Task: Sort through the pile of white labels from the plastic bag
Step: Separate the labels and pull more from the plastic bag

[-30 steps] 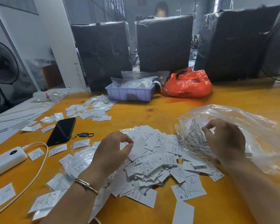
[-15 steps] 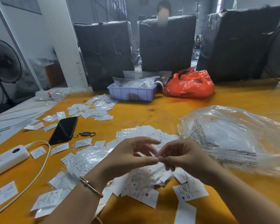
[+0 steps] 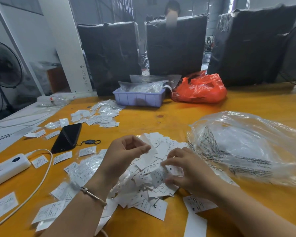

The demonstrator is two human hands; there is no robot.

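the left hand (image 3: 126, 151) is raised just above the heap, thumb and forefinger pinching a single white label (image 3: 149, 147) that hangs tilted from the fingertips. the right hand (image 3: 186, 171) sits low on the pile of white labels (image 3: 149, 185), its fingers curled into the loose slips and gripping a few of them; which ones exactly is blurred. a thin bracelet (image 3: 92, 195) circles the left wrist. the pile lies on the orange desk (image 3: 161, 115) directly under both hands, with some slips showing the letters s and m. just right of the pile, touching its edge, lies the crumpled clear plastic bag (image 3: 246, 146) with printed text along its near side. left of the hands, stray labels are scattered around a black phone (image 3: 67, 137) with a small key fob (image 3: 89, 142) beside it, and nearer the desk's left edge sits a white power bank (image 3: 7, 166) with a white cable (image 3: 41, 177) curving off it. further back a second small heap of labels (image 3: 99, 117) lies near a lilac tray (image 3: 138, 99) filled with clear bags, and an orange plastic bag (image 3: 200, 89) rests just beside that tray. dark wrapped bundles (image 3: 109, 57) stand behind the desk.
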